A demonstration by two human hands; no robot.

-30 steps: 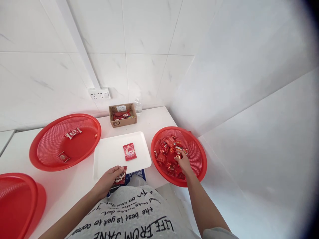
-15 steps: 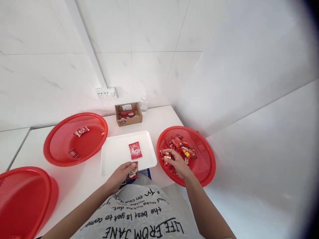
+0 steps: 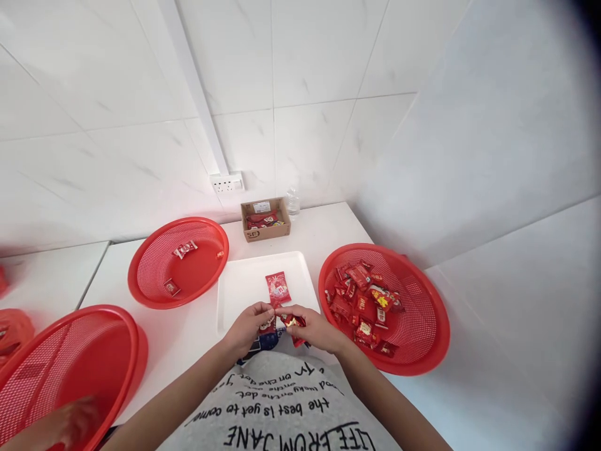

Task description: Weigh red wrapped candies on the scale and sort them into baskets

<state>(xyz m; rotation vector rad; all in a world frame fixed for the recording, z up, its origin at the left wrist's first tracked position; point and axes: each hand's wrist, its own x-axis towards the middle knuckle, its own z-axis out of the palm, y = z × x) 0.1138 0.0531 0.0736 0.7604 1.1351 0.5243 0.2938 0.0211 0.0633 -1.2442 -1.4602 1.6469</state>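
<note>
Just over the near edge of the white tray (image 3: pixel 235 285), my two hands have come together. My left hand (image 3: pixel 246 329) pinches a small red candy packet (image 3: pixel 268 325) with white print. Red and gold wrapped candies (image 3: pixel 294 321) are gripped by the fingers of my right hand (image 3: pixel 315 327); how many I cannot tell. The fingertips of both hands meet at the top of the packet. A flat red and pink packet (image 3: pixel 278 287) lies on the tray beyond them. To the right, a red mesh basket (image 3: pixel 425 313) has several red wrapped candies (image 3: pixel 361 300) in it.
Left of the tray stands a red basket (image 3: pixel 141 263) with a few wrapped candies. Another person's hand (image 3: pixel 70 423) reaches into a red basket (image 3: pixel 136 357) at lower left. An open cardboard box (image 3: pixel 267 233) of red packets and a clear plastic bottle (image 3: pixel 293 202) stand by the wall.
My right hand has left the right basket, bringing candies to my left hand. The view has shifted left, and another person's hand has appeared in the lower-left basket.
</note>
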